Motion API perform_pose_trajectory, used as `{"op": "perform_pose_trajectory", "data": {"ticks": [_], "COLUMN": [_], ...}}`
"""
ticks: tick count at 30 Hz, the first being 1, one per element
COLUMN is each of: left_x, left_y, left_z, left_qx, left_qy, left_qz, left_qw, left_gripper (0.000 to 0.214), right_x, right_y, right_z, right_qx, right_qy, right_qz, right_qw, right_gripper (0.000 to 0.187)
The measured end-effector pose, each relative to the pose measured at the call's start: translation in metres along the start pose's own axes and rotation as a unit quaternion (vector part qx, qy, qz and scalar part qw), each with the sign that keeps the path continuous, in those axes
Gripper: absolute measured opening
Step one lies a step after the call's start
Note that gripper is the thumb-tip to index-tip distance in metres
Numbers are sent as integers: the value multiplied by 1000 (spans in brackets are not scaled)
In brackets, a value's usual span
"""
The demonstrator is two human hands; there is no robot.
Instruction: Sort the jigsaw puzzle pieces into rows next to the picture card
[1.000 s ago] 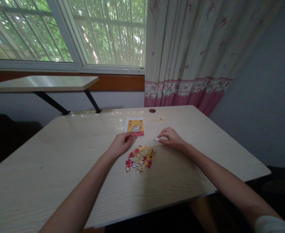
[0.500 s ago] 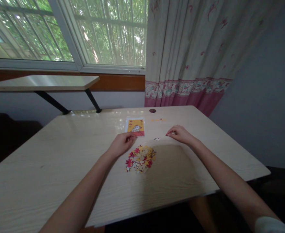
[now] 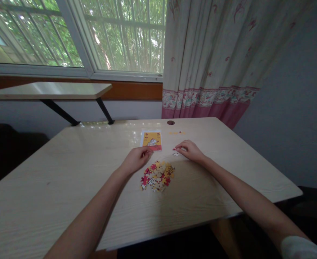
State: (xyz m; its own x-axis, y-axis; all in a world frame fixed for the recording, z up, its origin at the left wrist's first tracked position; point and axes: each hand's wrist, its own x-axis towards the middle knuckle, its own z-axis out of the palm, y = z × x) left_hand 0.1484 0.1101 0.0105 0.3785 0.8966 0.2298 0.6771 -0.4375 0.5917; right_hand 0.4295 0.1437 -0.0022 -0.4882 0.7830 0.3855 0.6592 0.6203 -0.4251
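Newly, two entries stand changed; bearings run from the pile of jigsaw pieces [image 3: 158,175] as clock centre, 12 o'clock toward the window [image 3: 126,43].

Item, white piece [image 3: 175,154]: at 1 o'clock, just beyond the pile; pinched by the right fingers a second ago; now let go and lying on the desk [image 3: 74,172].

Item, red piece [image 3: 174,149]: a speck at the right fingertips, just beyond the white piece at its 12 o'clock; whether the two touch, or the red one rests on the desk, cannot be told.

Item, right hand [image 3: 190,149]: at 2 o'clock; half a second ago farther toward 3 o'clock, since brought back; thumb and finger appear closed on the red piece.

Item, left hand [image 3: 137,159]: at 10 to 11 o'clock, fingers curled, tips at the near edge of the picture card [image 3: 152,139]; position unaltered; whether anything is gripped there cannot be told.

Item, picture card: at 12 o'clock, face up; yellow above, red below, white figure between; unmoved.

Item, row of yellow pieces [image 3: 175,133]: at 1 o'clock, farther out, one red spot among them; unmoved.

Import: one piece set apart from the heap, a second brought beside it; this reads as pairing or sorting in an early stage, most pieces being heaped; whether the pair is joined stays unproven.
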Motion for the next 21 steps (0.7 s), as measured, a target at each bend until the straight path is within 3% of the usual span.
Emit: {"op": "perform_pose_trajectory", "data": {"ticks": [7, 21], "left_x": [-1, -2], "left_y": [0, 0], "left_z": [1, 0], "left_qx": [4, 1], "left_qy": [-2, 2], "left_qz": [3, 10], "left_qw": [1000, 1000], "left_gripper": [25, 23], "right_x": [-8, -12], "right_y": [-2, 5], "right_z": [4, 0], "right_qx": [-22, 6], "right_qy": [-19, -45], "right_qz": [-14, -56], "right_qw": [999, 997], "right_gripper": [25, 19]}}
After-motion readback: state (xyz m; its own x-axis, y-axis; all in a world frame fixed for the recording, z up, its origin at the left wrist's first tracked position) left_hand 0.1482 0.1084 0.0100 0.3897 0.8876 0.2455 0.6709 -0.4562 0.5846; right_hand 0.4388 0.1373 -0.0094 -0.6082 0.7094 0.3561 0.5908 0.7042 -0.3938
